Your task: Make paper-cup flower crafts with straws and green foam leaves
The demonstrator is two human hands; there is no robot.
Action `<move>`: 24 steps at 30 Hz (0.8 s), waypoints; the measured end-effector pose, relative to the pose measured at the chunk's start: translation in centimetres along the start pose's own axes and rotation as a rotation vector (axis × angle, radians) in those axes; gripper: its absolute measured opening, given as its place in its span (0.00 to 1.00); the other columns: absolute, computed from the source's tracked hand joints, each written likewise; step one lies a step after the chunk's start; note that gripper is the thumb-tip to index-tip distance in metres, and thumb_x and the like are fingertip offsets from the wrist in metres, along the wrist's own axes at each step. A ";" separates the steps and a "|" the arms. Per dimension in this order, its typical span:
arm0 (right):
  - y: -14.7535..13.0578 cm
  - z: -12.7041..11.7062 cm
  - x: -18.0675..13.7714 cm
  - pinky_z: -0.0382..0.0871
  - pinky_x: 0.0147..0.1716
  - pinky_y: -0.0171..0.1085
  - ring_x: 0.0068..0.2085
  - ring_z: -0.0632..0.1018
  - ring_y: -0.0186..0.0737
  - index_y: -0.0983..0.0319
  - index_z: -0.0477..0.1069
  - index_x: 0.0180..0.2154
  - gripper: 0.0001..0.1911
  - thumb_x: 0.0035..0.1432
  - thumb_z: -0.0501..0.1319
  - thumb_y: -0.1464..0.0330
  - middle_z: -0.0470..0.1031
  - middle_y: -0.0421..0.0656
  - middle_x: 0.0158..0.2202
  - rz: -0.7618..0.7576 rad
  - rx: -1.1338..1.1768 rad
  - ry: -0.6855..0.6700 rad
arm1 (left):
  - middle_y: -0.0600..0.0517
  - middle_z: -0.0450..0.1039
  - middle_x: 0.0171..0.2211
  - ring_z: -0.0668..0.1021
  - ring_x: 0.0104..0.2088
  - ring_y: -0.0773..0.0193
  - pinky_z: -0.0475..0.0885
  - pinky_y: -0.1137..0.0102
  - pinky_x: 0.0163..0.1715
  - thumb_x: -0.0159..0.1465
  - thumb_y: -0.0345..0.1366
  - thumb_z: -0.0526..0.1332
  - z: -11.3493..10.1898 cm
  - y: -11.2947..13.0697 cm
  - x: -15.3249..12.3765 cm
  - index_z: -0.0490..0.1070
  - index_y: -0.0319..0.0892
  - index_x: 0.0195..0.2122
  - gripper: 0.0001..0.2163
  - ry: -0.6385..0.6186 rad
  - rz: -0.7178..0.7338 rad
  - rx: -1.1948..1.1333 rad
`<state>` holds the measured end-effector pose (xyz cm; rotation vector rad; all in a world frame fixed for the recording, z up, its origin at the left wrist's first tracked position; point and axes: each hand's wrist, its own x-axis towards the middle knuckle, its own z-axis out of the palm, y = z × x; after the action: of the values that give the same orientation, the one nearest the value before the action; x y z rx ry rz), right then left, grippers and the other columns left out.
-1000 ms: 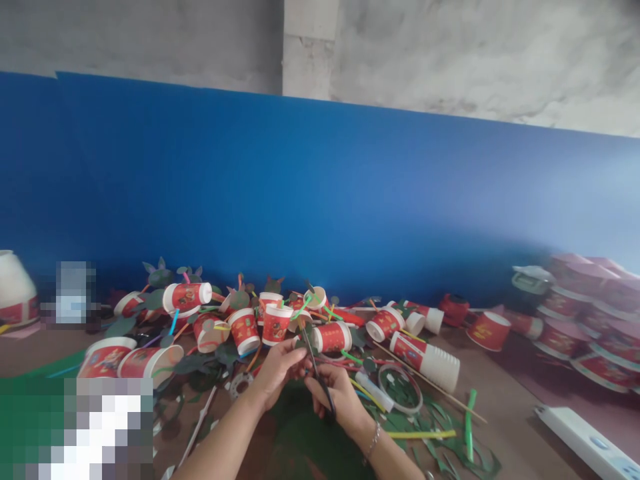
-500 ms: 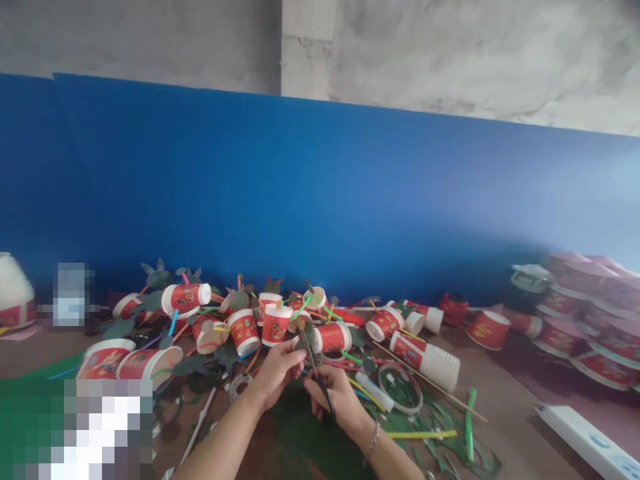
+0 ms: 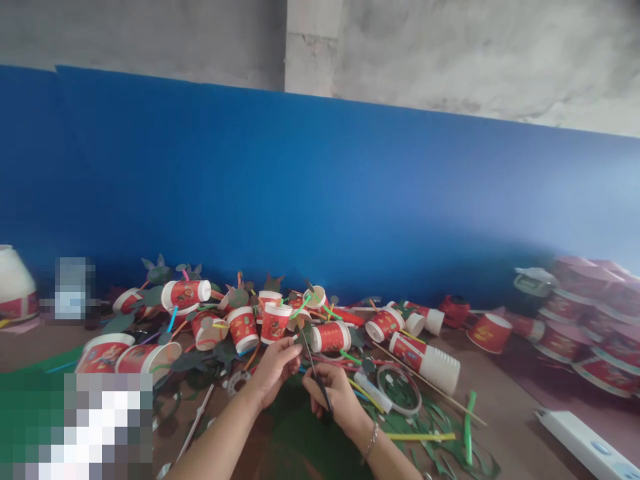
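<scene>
My right hand (image 3: 336,395) is wrapped round the dark handles of a pair of scissors (image 3: 325,399), whose narrow blades point up and away toward the cups. Just left of the blades, the thumb and fingers of my left hand (image 3: 274,371) are pinched together. What they hold is small and I cannot make it out. A red paper cup (image 3: 331,337) lies on its side beyond the scissors, and another red cup (image 3: 275,325) stands beyond my left fingertips. Green paper (image 3: 295,427) lies under my hands.
Several red cups with straws and dark green paper shapes pile up along the blue partition (image 3: 310,200). A stack of nested cups (image 3: 440,368), a tape ring (image 3: 417,393) and green paper scraps (image 3: 425,453) lie right. A white power strip (image 3: 585,443) sits at far right.
My hands keep nearly the same place, with the scissors close to the left fingertips. A dark round piece seen at those fingertips earlier is less visible. The view has shifted slightly.
</scene>
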<state>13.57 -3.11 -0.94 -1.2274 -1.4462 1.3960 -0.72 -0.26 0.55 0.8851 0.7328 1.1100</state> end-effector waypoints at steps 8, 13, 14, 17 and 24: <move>0.0 -0.1 0.0 0.59 0.14 0.29 0.13 0.65 0.29 0.64 0.67 0.28 0.23 0.41 0.66 0.52 0.65 0.34 0.11 0.009 0.056 -0.021 | 0.55 0.71 0.20 0.70 0.21 0.72 0.60 0.76 0.24 0.50 0.39 0.68 0.3 0.4 -0.2 0.65 0.39 0.24 0.13 -0.035 -0.017 0.050; 0.0 -0.1 0.0 0.59 0.13 0.29 0.13 0.64 0.28 0.64 0.67 0.27 0.22 0.42 0.66 0.52 0.65 0.34 0.11 -0.013 0.044 -0.011 | 0.55 0.71 0.19 0.69 0.21 0.72 0.60 0.76 0.24 0.50 0.39 0.68 0.4 0.4 -0.3 0.65 0.39 0.24 0.12 -0.037 -0.016 0.057; 0.0 -0.1 0.0 0.58 0.13 0.28 0.13 0.64 0.28 0.64 0.67 0.26 0.22 0.42 0.66 0.52 0.65 0.34 0.11 -0.014 0.034 -0.009 | 0.55 0.71 0.19 0.69 0.21 0.72 0.60 0.76 0.23 0.50 0.38 0.68 0.3 0.4 -0.3 0.65 0.39 0.24 0.12 -0.038 -0.015 0.057; -0.2 -0.1 0.0 0.57 0.12 0.28 0.12 0.64 0.28 0.63 0.65 0.24 0.21 0.42 0.66 0.52 0.64 0.33 0.11 -0.008 0.016 -0.004 | 0.55 0.71 0.19 0.69 0.21 0.72 0.60 0.76 0.23 0.51 0.39 0.68 0.2 0.3 -0.2 0.65 0.39 0.23 0.12 -0.044 -0.013 0.064; -0.6 0.0 -0.2 0.57 0.12 0.28 0.12 0.64 0.28 0.64 0.66 0.25 0.21 0.41 0.66 0.52 0.63 0.33 0.10 0.019 0.004 0.004 | 0.57 0.69 0.18 0.68 0.20 0.74 0.60 0.77 0.24 0.49 0.39 0.69 0.2 0.3 -0.2 0.65 0.39 0.23 0.13 -0.006 -0.008 0.035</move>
<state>13.54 -3.29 -0.34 -1.2439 -1.4322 1.4079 -0.74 -0.40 0.88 0.9139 0.7522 1.0893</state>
